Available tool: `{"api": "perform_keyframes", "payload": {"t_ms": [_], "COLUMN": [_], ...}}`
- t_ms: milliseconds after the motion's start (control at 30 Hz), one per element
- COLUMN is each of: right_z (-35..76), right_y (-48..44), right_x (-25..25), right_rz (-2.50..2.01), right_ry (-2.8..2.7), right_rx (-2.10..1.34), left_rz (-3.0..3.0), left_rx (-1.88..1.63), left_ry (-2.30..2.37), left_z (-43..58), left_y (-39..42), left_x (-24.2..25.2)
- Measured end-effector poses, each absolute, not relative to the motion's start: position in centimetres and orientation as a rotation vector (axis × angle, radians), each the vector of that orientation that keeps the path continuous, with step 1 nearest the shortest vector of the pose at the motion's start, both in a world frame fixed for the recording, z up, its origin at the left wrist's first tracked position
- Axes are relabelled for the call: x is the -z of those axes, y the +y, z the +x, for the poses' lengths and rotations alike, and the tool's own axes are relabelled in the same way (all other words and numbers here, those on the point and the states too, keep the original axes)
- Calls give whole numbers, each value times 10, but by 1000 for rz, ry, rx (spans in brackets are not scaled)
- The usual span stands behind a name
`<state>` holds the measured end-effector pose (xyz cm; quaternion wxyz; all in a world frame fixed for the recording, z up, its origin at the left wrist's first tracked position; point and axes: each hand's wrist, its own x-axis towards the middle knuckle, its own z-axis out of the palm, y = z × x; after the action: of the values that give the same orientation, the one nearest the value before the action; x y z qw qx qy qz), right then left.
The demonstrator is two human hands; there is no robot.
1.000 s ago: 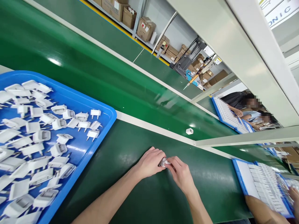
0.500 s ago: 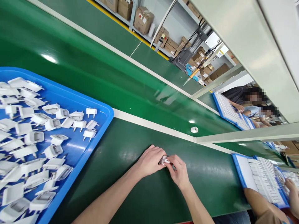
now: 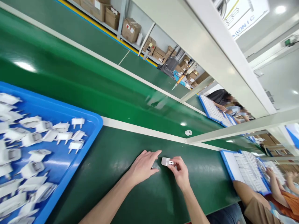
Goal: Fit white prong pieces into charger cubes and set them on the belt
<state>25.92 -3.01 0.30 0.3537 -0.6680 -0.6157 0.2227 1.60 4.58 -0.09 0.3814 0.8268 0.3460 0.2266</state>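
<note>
My right hand [image 3: 179,171] pinches a small white plug-charger housing [image 3: 165,161] by its right end, above the green bench top. At that end, beside the fingertips, shows a small pale piece with an oval outline; I cannot make out whether it is joined to the housing. My left hand [image 3: 143,165] is just left of the housing and apart from it, its thumb and fingers spread and holding nothing. To the left, a blue tray [image 3: 92,119] holds many loose white plug housings with metal pins [image 3: 64,136], lying in all directions.
A white housing [image 3: 188,133] lies on the green strip beyond the pale rail [image 3: 140,129]. A slanted metal post [image 3: 224,134] crosses at right. Blue trays of white parts [image 3: 247,171] stand at right, near a co-worker's arm [image 3: 251,193]. Other people sit farther back.
My left hand has let go of the housing and opened, drawing slightly left. The right hand still holds the housing. The whole view has shifted and turned a little to the right.
</note>
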Motion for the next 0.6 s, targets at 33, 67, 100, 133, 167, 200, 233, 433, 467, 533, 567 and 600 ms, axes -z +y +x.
{"api": "perform_keyframes", "payload": {"t_ms": [33, 67, 100, 133, 167, 200, 233, 433, 467, 533, 567, 600], "right_z": [274, 290, 308, 327, 346, 365, 384, 469, 478, 490, 494, 495], "right_y": [-30, -31, -31, -31, -32, -33, -34, -16, -4, 29, 47, 66], "right_x": [-2, -2, -2, -3, -4, -6, -9, -38, -44, -53, -58, -61], "right_rz": [-1762, -1797, -1834, -1871, -1908, -1943, -1976, -2098, -2103, -2109, -2108, -2102], "right_ry": [-1543, -1492, -1437, -1382, -1325, -1270, -1219, -998, -1000, -1064, -1116, -1173], "right_rx": [-543, -509, -474, -439, -402, -363, -322, 34, 61, 42, 7, -37], "left_rz": [2109, 2110, 2111, 2114, 2117, 2119, 2120, 2136, 2142, 2152, 2155, 2156], "left_rx": [-577, -573, -568, -561, -555, -552, -552, -557, -553, -546, -546, -548], "left_ry": [880, 877, 877, 877, 877, 879, 878, 882, 884, 890, 893, 897], "left_z": [16, 15, 15, 15, 15, 16, 16, 17, 17, 16, 16, 15], "left_y": [47, 48, 50, 51, 52, 53, 54, 55, 55, 55, 54, 54], "left_x": [1, 1, 2, 2, 3, 4, 5, 10, 10, 8, 7, 6]}}
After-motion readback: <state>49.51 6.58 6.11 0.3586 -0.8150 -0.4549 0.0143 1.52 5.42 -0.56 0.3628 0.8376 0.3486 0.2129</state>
